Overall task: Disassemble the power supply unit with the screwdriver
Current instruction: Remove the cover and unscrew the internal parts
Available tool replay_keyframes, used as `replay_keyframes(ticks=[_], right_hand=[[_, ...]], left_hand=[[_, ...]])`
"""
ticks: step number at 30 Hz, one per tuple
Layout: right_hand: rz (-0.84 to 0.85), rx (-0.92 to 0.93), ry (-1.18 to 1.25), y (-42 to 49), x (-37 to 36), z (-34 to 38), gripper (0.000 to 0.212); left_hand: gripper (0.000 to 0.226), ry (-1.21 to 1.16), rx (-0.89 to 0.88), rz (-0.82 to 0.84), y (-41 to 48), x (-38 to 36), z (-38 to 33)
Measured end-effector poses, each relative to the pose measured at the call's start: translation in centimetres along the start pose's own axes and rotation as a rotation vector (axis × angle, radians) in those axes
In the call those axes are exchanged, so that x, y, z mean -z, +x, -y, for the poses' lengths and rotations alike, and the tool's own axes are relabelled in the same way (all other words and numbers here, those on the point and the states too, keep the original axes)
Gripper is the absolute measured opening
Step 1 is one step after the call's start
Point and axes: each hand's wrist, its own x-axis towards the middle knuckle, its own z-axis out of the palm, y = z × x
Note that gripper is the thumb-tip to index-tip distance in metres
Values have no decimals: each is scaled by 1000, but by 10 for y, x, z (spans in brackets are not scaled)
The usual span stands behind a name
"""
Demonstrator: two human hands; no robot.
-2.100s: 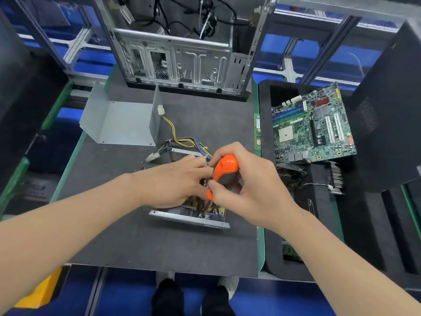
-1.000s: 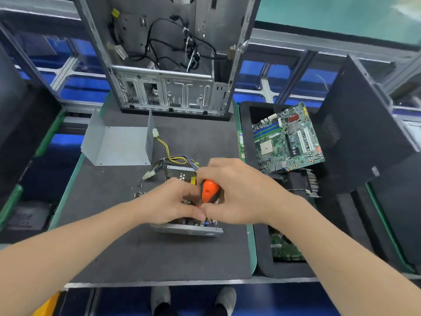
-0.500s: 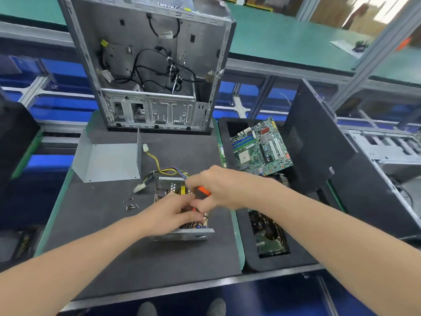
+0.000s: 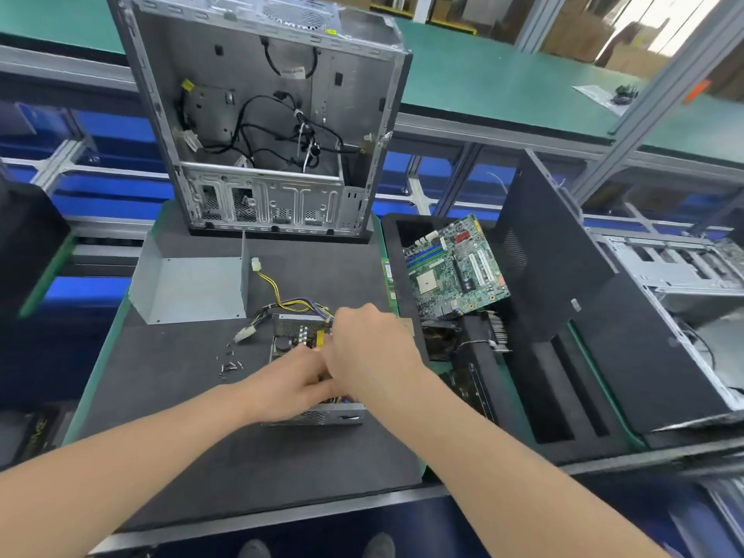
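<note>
The opened power supply unit [image 4: 298, 327] lies on the dark mat with its circuit board exposed and its yellow and black cable bundle [image 4: 282, 304] trailing to the back left. My left hand [image 4: 284, 386] rests on the board, its fingertips tucked under my right hand. My right hand [image 4: 372, 352] hovers over the unit's right side with its fingers curled downward. The orange-handled screwdriver it grips is hidden beneath the hand. The unit's bent grey metal cover [image 4: 189, 287] stands apart to the back left.
Several loose screws [image 4: 229, 366] lie left of the unit. An open computer case [image 4: 261, 114] stands at the mat's far edge. To the right, a black foam tray [image 4: 555, 396] holds a green motherboard [image 4: 455, 267], with a black side panel [image 4: 563, 255] leaning beside it.
The camera has tilted upward, so the hands appear lower and the case fuller. My right hand now hides the orange handle fully. Both hands stay on the unit.
</note>
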Motion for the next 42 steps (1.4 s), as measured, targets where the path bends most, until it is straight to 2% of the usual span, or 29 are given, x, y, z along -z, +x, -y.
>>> replay_keyframes(ticks=[2, 3, 5, 6, 8, 11, 12, 15, 16, 18, 19, 20, 21, 23, 25, 28, 30, 31, 34, 35, 37, 39, 40, 42], right_hand=[[51, 185, -53, 4, 6, -8, 11], [77, 346, -76, 5, 12, -14, 9], [156, 726, -148, 8, 23, -28, 12], [191, 859, -187, 10, 28, -33, 13], [208, 963, -244, 14, 35, -37, 15], [116, 887, -227, 5, 32, -31, 16], [70, 764, -168, -2, 28, -26, 14], [-56, 205, -33, -15, 12, -6, 14], [-43, 85, -30, -16, 8, 1, 12], [-11, -9, -17, -13, 3, 11, 5], [-9, -1, -10, -10, 4, 11, 5], [-15, 39, -27, -8, 4, 8, 13], [-18, 125, -59, -5, 5, 2, 18], [15, 436, -134, 0, 12, -13, 16], [94, 773, -219, 5, 21, -31, 19], [138, 939, -301, 12, 30, -46, 30], [77, 915, -280, 7, 28, -42, 24], [44, 824, -221, 3, 25, -38, 20], [-113, 268, 22, -11, 10, -23, 21], [-142, 112, 42, -13, 6, -17, 26], [-114, -32, 28, -11, -1, -7, 28], [-56, -36, 18, -5, -2, -5, 22], [-25, 27, -8, -2, 1, -8, 18], [60, 308, -45, 3, 10, -21, 13]], left_hand=[[22, -5, 23, 51, -2, -1, 3], [21, -11, 29, 77, -2, -2, 5], [41, -26, 7, 76, -3, -2, 6], [48, -48, -10, 62, -3, -3, 7], [50, -37, -34, 66, -3, -4, 7], [21, -24, -35, 5, -4, -7, 7], [23, -5, -29, -8, -2, -6, 5], [17, 6, -7, -14, -2, -7, 3], [18, 3, -2, -13, -3, -8, 5], [23, 6, 32, -3, -3, -10, 9], [25, 12, 30, 8, -3, -10, 10], [24, 14, 29, 21, -3, -9, 9], [22, 10, 22, 32, -3, -8, 8], [25, 17, 13, 58, -3, -7, 7], [43, 34, 23, 75, -2, -7, 7], [52, -4, 19, 30, -1, -8, 7], [63, -3, -1, -14, -2, -10, 6], [61, -11, 3, -44, -2, -11, 5], [25, 41, 6, -87, -1, -10, 2], [23, 81, 14, -74, -2, -9, 2], [42, 111, 32, -42, -2, -10, 4], [54, 87, 43, -6, -2, -8, 6], [56, 71, 42, 19, -2, -7, 5], [47, 59, 23, 54, 0, -7, 6]])
